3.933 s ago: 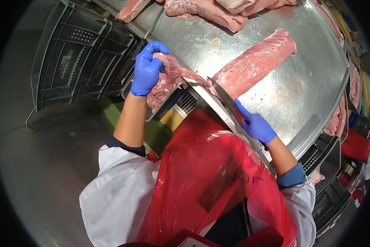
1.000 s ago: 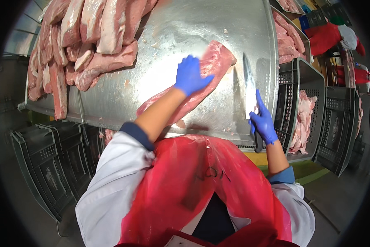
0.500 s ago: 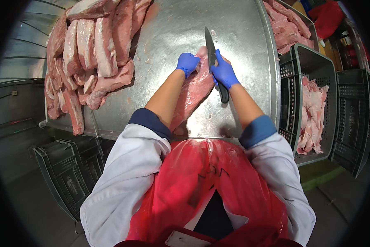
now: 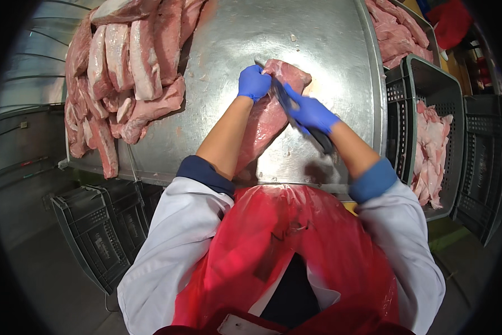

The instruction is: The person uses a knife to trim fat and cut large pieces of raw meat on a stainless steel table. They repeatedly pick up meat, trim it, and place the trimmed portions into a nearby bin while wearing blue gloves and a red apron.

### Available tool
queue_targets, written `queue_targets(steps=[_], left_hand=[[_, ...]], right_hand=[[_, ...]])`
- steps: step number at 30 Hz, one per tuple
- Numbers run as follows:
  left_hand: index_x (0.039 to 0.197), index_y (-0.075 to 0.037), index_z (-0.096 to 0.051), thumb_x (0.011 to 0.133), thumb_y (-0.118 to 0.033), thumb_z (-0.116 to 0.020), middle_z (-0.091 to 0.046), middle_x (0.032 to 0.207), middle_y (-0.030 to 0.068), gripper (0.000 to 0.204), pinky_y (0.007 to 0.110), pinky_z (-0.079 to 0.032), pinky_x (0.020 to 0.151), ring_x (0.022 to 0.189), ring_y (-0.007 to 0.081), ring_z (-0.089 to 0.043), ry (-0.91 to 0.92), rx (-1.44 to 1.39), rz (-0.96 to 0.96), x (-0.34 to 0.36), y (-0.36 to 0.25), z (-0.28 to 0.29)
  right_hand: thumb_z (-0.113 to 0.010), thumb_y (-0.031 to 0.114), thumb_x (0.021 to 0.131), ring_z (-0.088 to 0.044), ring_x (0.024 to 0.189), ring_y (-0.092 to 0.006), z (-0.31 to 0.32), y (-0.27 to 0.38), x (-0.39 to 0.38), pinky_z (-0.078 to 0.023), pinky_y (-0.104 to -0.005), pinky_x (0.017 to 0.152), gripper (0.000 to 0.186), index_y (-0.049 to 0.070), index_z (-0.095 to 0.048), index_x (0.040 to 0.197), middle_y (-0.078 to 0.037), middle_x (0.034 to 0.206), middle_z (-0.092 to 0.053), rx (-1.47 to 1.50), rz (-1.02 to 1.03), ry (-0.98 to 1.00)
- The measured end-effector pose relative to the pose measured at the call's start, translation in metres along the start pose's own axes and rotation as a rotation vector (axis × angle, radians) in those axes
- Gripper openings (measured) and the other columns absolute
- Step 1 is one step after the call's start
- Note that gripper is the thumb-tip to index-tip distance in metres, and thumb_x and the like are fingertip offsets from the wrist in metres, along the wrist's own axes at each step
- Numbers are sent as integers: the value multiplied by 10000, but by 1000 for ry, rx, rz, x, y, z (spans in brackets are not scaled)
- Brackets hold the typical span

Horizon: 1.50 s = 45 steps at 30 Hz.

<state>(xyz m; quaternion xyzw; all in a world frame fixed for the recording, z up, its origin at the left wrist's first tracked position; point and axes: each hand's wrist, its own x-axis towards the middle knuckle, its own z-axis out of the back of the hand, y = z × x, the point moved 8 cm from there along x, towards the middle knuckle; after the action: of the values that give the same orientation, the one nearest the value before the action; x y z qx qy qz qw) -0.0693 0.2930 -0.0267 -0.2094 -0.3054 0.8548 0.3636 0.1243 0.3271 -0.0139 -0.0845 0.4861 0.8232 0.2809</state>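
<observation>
A long piece of raw meat [image 4: 260, 125] lies on the steel table in front of me, its far end wider and turned to the right. My left hand [image 4: 255, 84], in a blue glove, is closed on the meat's left edge near that far end. In my right hand [image 4: 314, 114], also blue-gloved, is a knife [image 4: 285, 103] with a black handle. Its blade slants up and left across the meat toward my left hand, slightly blurred by motion. The handle sticks out below my right hand.
A big pile of meat pieces [image 4: 119, 72] covers the steel table's [image 4: 223, 50] left side. On the right stand a grey crate [image 4: 455, 134] holding pale trimmings [image 4: 429, 151] and a container of more meat [image 4: 393, 33]. Dark crates [image 4: 103, 234] sit below the table's left edge.
My right hand has moved right and slightly nearer, and the knife has tilted over leftward across the meat. The meat's far end now spreads to the right. My left hand keeps its hold.
</observation>
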Motion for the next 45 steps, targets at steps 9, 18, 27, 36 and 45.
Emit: queue_targets(steps=[9,18,27,36,45], left_hand=[[839,21,-700,875,-266,-673,-700,814,245,291,427,-537,721,764,358,-695,64,-13,-68,-10,-17,16],[898,13,-666,906,-104,-652,-694,807,76,118,277,-511,664,727,142,-651,216,-625,30,-3,7,13],[1019,28,-678,920,-101,-660,-688,876,79,163,273,-507,714,762,156,-644,381,-763,-6,-25,-23,38],[1082,53,-644,935,-80,-621,-689,982,124,199,293,-526,830,896,196,-675,378,-1030,24,-28,-16,52],[1041,63,-647,920,-55,-630,-689,966,121,170,302,-525,808,856,200,-667,328,-1225,13,-51,-45,111]], right_hand=[[-448,166,973,-636,589,-199,2,18,18,-555,-361,586,716,300,-180,1623,-138,746,-646,123,-11,176],[-492,97,906,-681,648,-185,-12,21,24,-565,-332,644,814,290,-170,1629,-138,841,-713,161,-69,316],[-469,118,942,-650,603,-198,-33,26,33,-554,-323,622,787,335,-150,1627,-131,837,-689,74,10,245],[-507,63,923,-584,532,-136,-45,43,-28,-528,-301,536,807,293,-183,1625,-77,700,-617,187,57,310],[-497,75,946,-591,528,-134,-74,32,-77,-531,-302,535,790,329,-177,1622,-67,717,-619,345,-19,410]])
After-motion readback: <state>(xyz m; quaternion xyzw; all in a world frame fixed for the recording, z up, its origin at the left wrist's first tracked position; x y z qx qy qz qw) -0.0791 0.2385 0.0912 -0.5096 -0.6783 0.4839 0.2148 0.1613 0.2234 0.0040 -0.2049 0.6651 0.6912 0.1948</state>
